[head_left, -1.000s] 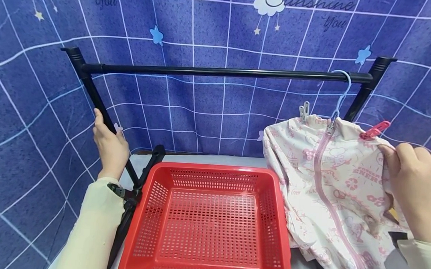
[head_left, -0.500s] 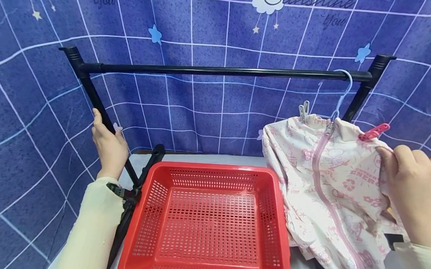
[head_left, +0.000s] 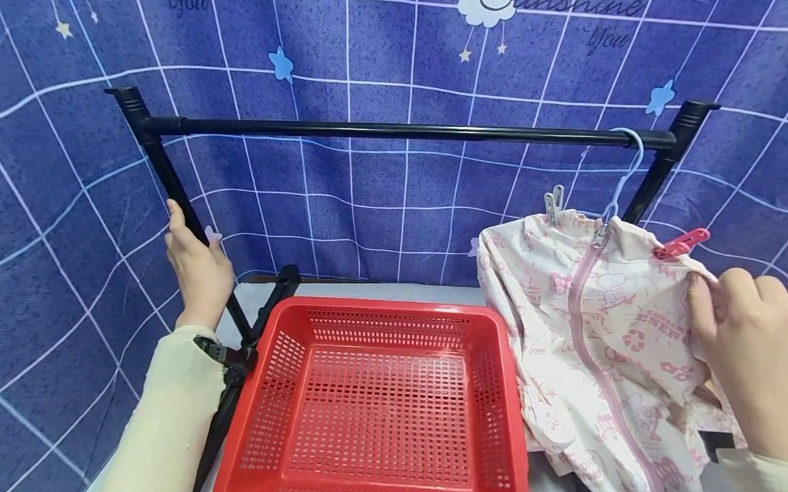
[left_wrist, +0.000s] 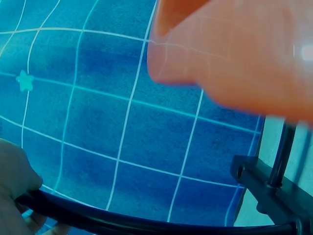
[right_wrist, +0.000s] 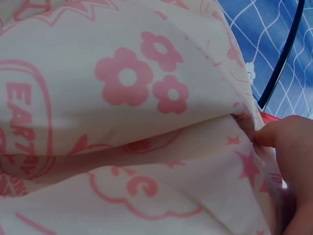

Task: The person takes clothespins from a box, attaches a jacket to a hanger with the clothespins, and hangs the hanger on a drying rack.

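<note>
A white zip jacket with pink prints (head_left: pixel 602 321) hangs by a light blue hanger (head_left: pixel 624 175) at the right end of the rack's black crossbar (head_left: pixel 405 131). My right hand (head_left: pixel 759 343) pinches the jacket's right-hand shoulder; in the right wrist view, the thumb (right_wrist: pixel 281 139) presses on the printed cloth. A pink clothespin (head_left: pixel 681 244) sits on the shoulder just beside that hand, and a grey clothespin (head_left: pixel 553 204) is clipped near the other side of the collar. My left hand (head_left: pixel 198 267) grips the rack's left black upright (head_left: pixel 172 177), as the left wrist view also shows.
Between the rack's uprights stands a red perforated plastic basket (head_left: pixel 386 414), with nothing in it. Black rack feet (head_left: pixel 287 278) rest on a pale surface (head_left: pixel 392 291). A blue gridded curtain (head_left: pixel 369 215) hangs behind and to the left.
The head view has shifted slightly. The pink clothespin and the shoulder cloth by my right hand sit a little lower. My left hand keeps its place on the upright.
</note>
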### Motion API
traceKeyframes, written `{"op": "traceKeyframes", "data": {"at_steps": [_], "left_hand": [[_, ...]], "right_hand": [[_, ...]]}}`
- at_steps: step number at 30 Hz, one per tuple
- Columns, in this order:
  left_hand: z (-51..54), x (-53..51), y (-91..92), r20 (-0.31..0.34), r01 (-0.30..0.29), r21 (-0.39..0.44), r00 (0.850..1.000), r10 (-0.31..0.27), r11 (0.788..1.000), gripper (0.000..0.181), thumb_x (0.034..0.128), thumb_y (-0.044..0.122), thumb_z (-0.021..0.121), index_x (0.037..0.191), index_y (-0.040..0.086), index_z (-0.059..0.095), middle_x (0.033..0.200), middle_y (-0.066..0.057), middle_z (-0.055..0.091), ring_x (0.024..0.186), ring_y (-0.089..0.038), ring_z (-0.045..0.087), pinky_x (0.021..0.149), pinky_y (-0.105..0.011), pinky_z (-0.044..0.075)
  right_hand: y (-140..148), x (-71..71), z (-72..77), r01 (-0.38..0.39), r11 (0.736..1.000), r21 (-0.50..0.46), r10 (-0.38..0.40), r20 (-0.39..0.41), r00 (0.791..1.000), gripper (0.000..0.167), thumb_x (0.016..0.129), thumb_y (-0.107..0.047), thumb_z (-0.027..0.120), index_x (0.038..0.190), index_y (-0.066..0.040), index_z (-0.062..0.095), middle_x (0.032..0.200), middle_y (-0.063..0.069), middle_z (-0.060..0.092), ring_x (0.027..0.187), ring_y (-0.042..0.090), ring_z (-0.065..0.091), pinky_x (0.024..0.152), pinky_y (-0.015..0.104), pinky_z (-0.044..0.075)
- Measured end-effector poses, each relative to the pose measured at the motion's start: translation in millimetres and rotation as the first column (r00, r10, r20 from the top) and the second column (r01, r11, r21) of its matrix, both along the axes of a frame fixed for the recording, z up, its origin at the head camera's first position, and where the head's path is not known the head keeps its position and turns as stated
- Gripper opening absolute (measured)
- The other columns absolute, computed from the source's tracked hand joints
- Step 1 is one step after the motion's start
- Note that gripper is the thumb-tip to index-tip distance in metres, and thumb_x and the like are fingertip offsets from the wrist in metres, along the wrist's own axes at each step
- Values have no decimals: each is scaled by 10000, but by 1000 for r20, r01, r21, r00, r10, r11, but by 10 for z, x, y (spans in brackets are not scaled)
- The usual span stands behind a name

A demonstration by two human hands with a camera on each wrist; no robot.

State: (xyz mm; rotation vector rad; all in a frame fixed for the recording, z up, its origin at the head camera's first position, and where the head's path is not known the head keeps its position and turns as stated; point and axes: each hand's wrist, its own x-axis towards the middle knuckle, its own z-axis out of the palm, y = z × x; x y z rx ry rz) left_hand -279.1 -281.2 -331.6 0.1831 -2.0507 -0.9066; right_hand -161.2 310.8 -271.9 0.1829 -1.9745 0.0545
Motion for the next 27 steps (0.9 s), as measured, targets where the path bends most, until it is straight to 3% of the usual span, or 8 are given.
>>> {"op": "traceKeyframes", "data": {"at_steps": [6, 10, 17, 22, 27], "left_hand": [[27, 51, 25, 32, 13, -29, 999, -12, 1000, 804, 949, -78, 463, 1585, 109, 9, 1294, -374, 321, 1219, -517, 331, 1048, -589, 278], [58, 93, 35, 114, 15, -32, 993, -11, 999, 925, 903, -35, 527, 1587, 141, -70, 1319, -363, 288, 1223, -515, 312, 987, -625, 301], [187, 178, 71, 265, -4, -87, 964, 27, 996, 1052, 873, 161, 623, 1564, 128, -170, 1414, -363, 233, 1288, -528, 291, 956, -685, 285], [266, 244, 106, 331, -3, -136, 942, 48, 991, 1078, 875, 234, 639, 1553, 93, -187, 1514, -338, 125, 1358, -526, 228, 976, -707, 246], [298, 302, 143, 392, 33, -150, 920, 29, 988, 1093, 886, 254, 648, 1542, 73, -207, 1577, -304, -25, 1415, -529, 122, 980, -748, 200]], "right_hand": [[-50, 29, 18, -16, 1000, 8, 16, -41, 999, 494, 979, -327, 400, 755, 110, 446, 711, 381, 462, 630, 580, 384, 648, 633, 284], [-74, 51, 26, -32, 999, -8, 32, -51, 998, 499, 963, -331, 402, 800, 135, 473, 784, 402, 474, 695, 599, 410, 688, 650, 290], [-106, 82, 35, -51, 998, -36, 51, -13, 999, 542, 950, -374, 402, 924, 153, 525, 913, 403, 513, 841, 593, 454, 789, 645, 301], [-171, 92, 61, -61, 998, -8, 61, -33, 998, 544, 943, -378, 406, 971, 152, 526, 963, 391, 524, 889, 573, 465, 810, 639, 312], [-238, 78, 65, -68, 998, -10, 67, -80, 995, 554, 932, -392, 426, 1023, 145, 525, 1014, 420, 508, 921, 626, 439, 825, 663, 295]]}}
